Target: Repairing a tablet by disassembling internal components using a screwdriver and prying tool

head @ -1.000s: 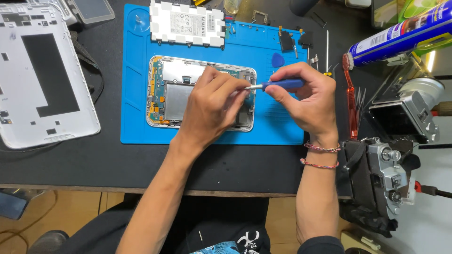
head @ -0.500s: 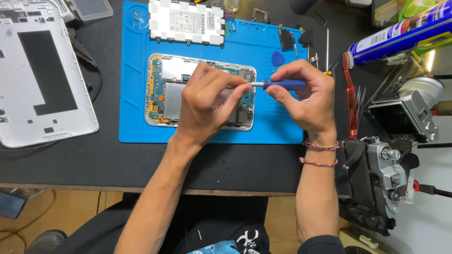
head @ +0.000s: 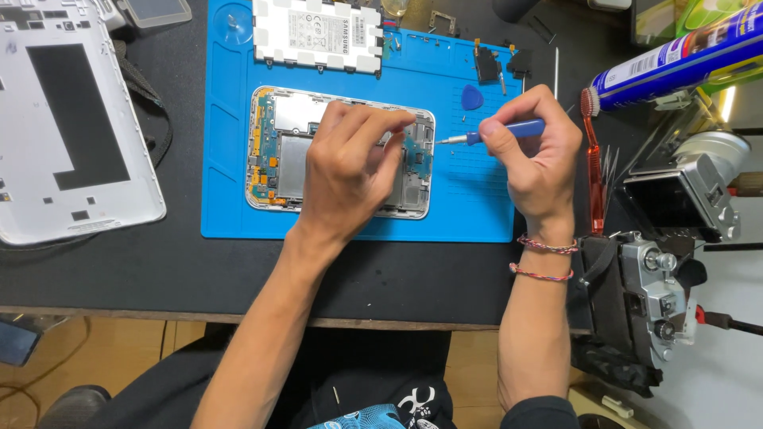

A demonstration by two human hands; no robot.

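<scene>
1. Pinched in the right hand (head: 534, 155), a blue screwdriver (head: 499, 133) lies level, its tip at the right edge of the opened tablet (head: 278, 151)
2. Left hand (head: 350, 171) rests curled on the tablet's right half, holding nothing I can see
3. Tablet lies mid-mat (head: 230, 199); a battery (head: 316, 33) sits at the mat's top edge, a blue pick (head: 472, 98) upper right
4. White back cover (head: 71, 127) lies left of the mat, a camera (head: 660, 294) at the desk's right edge
</scene>
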